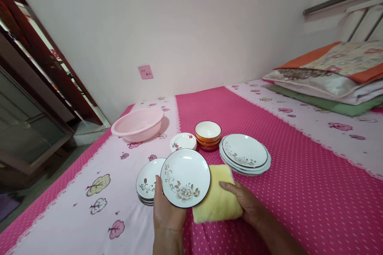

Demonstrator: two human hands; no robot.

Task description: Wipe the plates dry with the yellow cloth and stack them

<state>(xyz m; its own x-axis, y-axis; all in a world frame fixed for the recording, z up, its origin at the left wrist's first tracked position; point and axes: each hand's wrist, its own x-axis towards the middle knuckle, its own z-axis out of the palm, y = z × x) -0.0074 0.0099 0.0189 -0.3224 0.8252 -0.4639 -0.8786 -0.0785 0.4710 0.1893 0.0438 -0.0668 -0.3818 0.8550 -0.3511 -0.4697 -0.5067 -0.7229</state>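
Note:
A white plate (184, 173) with a dark rim and brown flowers is tilted up in my left hand (169, 215), thumb at its left edge. My right hand (247, 201) grips a folded yellow cloth (220, 199), its thumb on top, beside the plate's right side. Behind my left hand stands a stack of similar small plates (148, 179). Farther back are small plates with red flowers (183, 142), partly hidden by the held plate, and a stack of orange bowls (208, 132). Larger plates (245, 150) are piled to the right of the bowls.
Everything stands on a bed with a pink and white cover (299, 159). A pink basin (139, 124) sits at the back left. Pillows and folded bedding (332, 79) lie at the far right, by the wall (209, 28).

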